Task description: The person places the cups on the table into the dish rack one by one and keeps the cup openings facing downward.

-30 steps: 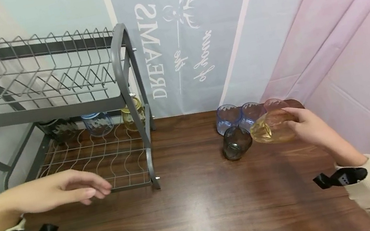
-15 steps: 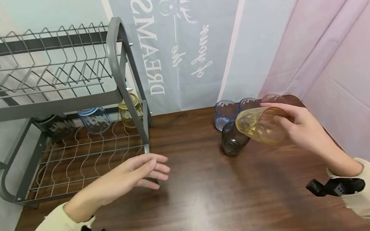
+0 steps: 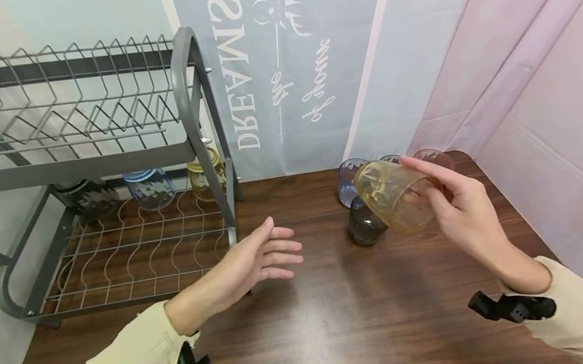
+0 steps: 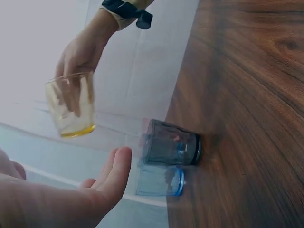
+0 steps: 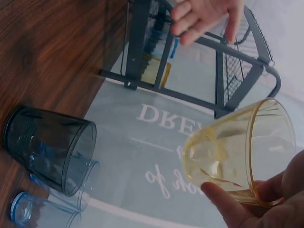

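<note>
My right hand (image 3: 469,209) grips a clear yellow glass tumbler (image 3: 383,188) by its rim, raised above the table and tilted with its base toward the upper left. In the right wrist view a finger (image 5: 216,197) lies along the outside of the tumbler's wall. My left hand (image 3: 249,261) is over the middle of the table with its fingers spread, holding nothing, apart from the tumbler. Below the yellow tumbler stands a dark grey tumbler (image 3: 364,228), partly covered by it. Behind are a blue tumbler (image 3: 349,183) and others, one pinkish (image 3: 439,157).
A two-tier grey dish rack (image 3: 187,89) stands on the left. Its lower tier holds a dark glass (image 3: 90,201), a blue glass (image 3: 151,190) and a yellow glass (image 3: 203,181). A printed curtain (image 3: 296,142) hangs along the back edge of the brown wooden table (image 3: 320,346).
My left hand has moved right from in front of the rack to mid-table, its fingers spreading. My right hand has raised the yellow tumbler slightly, shifted it left and tilted it base-up.
</note>
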`<state>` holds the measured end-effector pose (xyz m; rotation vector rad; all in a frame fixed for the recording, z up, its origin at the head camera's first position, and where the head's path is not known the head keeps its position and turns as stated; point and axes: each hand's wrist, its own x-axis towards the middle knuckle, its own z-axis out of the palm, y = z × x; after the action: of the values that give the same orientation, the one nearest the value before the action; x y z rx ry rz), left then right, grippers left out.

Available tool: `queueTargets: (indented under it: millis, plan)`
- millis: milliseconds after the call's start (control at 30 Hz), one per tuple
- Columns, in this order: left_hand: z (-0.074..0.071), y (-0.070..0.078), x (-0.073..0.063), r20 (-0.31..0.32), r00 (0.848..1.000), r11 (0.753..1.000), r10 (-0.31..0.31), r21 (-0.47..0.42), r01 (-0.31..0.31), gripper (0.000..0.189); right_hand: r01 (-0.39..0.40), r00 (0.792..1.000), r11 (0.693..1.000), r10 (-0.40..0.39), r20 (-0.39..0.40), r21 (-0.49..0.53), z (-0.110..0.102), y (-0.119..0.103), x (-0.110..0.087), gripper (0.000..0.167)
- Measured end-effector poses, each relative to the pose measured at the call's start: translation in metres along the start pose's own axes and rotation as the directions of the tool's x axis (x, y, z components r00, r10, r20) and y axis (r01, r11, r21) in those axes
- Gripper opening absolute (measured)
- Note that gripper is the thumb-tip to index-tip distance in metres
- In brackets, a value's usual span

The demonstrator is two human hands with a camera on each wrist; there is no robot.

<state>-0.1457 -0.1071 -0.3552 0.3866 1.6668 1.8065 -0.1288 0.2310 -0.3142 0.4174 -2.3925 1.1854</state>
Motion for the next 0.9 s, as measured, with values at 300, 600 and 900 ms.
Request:
queueTargets:
  millis: [300,600,900]
  plan:
    - [0.017,0.004,0.013,-0.002,0.996,0.996,0.089,0.004,-0.089,0.063,0.319,0.937,0.948,-0.314,-0.152,0.009,0.025,-0.006,-0.002,0.055]
    - [0.038,0.011,0.021,0.047,0.982,0.982,0.184,-0.058,-0.181,0.067,0.599,0.762,0.799,-0.591,-0.265,-0.060,0.053,-0.017,-0.007,0.029]
    - [0.050,0.014,0.024,0.108,0.961,0.965,0.253,-0.098,-0.243,0.076,0.773,0.581,0.628,-0.759,-0.292,-0.094,0.074,-0.028,-0.010,0.023]
